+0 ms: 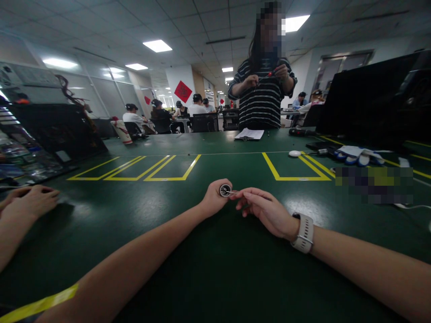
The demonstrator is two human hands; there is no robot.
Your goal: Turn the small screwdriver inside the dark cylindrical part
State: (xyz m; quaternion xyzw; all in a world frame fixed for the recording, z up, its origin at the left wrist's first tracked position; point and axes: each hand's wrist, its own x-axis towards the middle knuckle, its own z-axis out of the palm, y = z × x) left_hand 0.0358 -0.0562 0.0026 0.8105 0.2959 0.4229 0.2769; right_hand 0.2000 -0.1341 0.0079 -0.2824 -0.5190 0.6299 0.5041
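Observation:
Near the middle of the view, my left hand (214, 198) is wrapped round a small round cylinder (225, 190), whose open end faces me and shows a dark inside with a pale rim. My right hand (257, 207), with a light watch on the wrist, is just to the right of it. Its thumb and index finger pinch a thin metallic piece (233, 192) that reaches into the cylinder's opening. The other fingers of that hand are loosely curled. Both hands are above the green table (188, 278).
Another person's hands (32, 202) rest at the left edge. A standing person (261, 89) faces the table behind a clipboard (249, 134). Gloves (357, 155), a white mouse-like object (295, 154) and a dark monitor (373, 98) are at the right. Yellow tape (168, 180) marks the table.

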